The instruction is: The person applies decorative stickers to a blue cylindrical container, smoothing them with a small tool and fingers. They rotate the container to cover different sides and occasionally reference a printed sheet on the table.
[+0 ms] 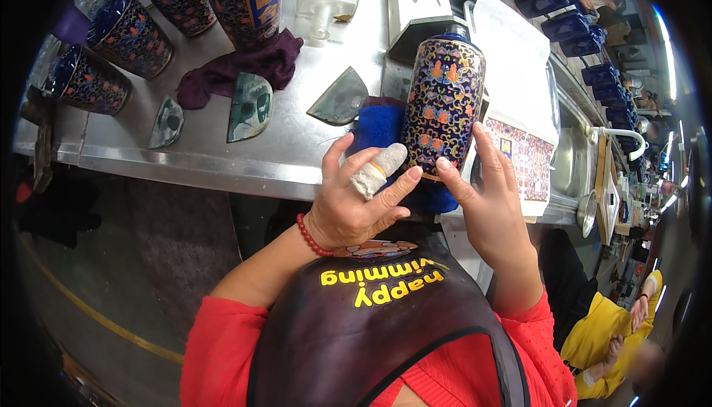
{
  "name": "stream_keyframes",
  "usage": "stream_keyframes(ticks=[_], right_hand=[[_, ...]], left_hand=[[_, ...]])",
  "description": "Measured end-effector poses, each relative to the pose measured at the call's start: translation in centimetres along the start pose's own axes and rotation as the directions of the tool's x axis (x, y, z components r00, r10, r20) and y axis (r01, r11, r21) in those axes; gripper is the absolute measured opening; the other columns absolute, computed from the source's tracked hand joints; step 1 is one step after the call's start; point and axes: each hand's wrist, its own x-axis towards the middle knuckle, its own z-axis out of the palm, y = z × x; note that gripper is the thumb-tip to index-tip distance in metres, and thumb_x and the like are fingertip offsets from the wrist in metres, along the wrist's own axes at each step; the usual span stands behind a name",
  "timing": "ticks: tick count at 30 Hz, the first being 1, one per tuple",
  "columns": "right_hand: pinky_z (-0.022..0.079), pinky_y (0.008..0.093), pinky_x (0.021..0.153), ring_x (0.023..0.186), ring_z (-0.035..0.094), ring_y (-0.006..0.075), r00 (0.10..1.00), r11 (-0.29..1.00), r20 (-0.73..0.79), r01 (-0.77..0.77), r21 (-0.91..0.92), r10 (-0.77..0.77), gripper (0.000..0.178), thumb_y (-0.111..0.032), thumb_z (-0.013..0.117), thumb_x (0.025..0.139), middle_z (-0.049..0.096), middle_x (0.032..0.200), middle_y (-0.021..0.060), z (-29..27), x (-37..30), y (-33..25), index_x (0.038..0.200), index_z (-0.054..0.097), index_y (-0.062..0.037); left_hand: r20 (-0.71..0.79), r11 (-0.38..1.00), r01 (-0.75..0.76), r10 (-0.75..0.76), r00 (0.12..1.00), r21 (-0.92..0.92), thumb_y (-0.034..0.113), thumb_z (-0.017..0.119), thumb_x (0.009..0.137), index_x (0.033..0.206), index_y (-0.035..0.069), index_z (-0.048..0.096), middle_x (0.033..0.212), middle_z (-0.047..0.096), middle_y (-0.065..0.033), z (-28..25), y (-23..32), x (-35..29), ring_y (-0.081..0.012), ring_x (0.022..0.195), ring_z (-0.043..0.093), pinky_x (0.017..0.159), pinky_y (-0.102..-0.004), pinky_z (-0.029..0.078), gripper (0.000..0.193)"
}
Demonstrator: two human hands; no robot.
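At the front of a long silvery metal table (204, 143), a person in a red top and dark apron bends both hands to a tall dark-blue bottle (445, 99) covered in multicoloured floral scrollwork. The bottle points its neck away from the wearer, its base end toward the apron, with a bright-blue soft pad (380, 126) beside and below it.

From where I stand, the left hand (360, 198) is loosely spread, its fingers bent and apart. One finger wears a greyish cloth wrap (380, 169) held by a yellow band, its tip right at the bottle's left side; a bare fingertip sits at the lower left corner. The right hand (493, 199) is spread too: its thumb lies over the lower front while its fingers reach up along the right side. How firmly it presses or grips, I cannot tell.

Left of the bottle lie three dark-green, curved-edged flat pieces (249, 108) and a crumpled dark-purple cloth (241, 73). More blue floral bottles (241, 6) stand toward the far left, while a sheet of patterned paper (528, 162) lies to the right.
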Motion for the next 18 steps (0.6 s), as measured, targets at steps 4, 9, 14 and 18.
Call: stream_keyframes(ticks=[4, 9, 14, 18], right_hand=[[0.046, 0.0513, 0.104, 0.123, 0.054, 0.0455, 1.000, 0.999, 0.007, 0.003, -0.040, -0.003, 0.066, 0.007, 0.060, 0.080, 0.040, 0.155, 0.0295, -0.1, 0.0, 0.1, 0.140, 0.064, -0.0199], [0.047, 0.0519, 0.104, 0.124, 0.054, 0.0470, 0.999, 0.998, 0.000, 0.033, -0.048, -0.033, 0.066, 0.009, 0.060, 0.079, 0.042, 0.153, 0.0302, -0.1, 0.2, 0.3, 0.140, 0.064, -0.0172], [0.046, 0.0529, 0.105, 0.123, 0.054, 0.0480, 0.998, 0.999, -0.062, -0.032, 0.013, 0.033, 0.068, 0.010, 0.061, 0.078, 0.043, 0.152, 0.0311, 0.0, 0.3, 0.6, 0.141, 0.063, -0.0147], [0.046, 0.0531, 0.104, 0.122, 0.055, 0.0487, 0.998, 0.998, -0.057, -0.010, -0.061, 0.007, 0.066, 0.011, 0.062, 0.079, 0.045, 0.150, 0.0319, 0.2, 0.4, 1.0, 0.140, 0.062, -0.0118]], left_hand=[[-0.004, 1.000, 0.005, -0.005, 1.000, -0.020, 0.051, 0.059, 0.100, 0.133, 0.017, 0.071, 0.130, 0.065, -0.0142, 0.0, 0.0, 0.3, -0.0310, 0.116, 0.056, 0.115, -0.0583, 0.031, 0.049], [-0.006, 1.000, 0.002, -0.002, 1.000, -0.001, 0.049, 0.062, 0.098, 0.132, 0.020, 0.072, 0.131, 0.064, -0.0136, 0.0, 0.2, 0.6, -0.0309, 0.116, 0.054, 0.114, -0.0591, 0.032, 0.046], [-0.020, 1.000, 0.000, 0.000, 1.000, -0.009, 0.045, 0.067, 0.094, 0.132, 0.021, 0.072, 0.129, 0.065, -0.0108, -0.1, 0.2, 0.8, -0.0285, 0.118, 0.052, 0.113, -0.0602, 0.032, 0.044], [0.001, 0.999, -0.033, 0.033, 0.999, 0.020, 0.052, 0.060, 0.099, 0.129, 0.018, 0.073, 0.129, 0.064, -0.0150, -0.2, 0.0, 0.9, -0.0315, 0.114, 0.056, 0.114, -0.0594, 0.031, 0.047]])
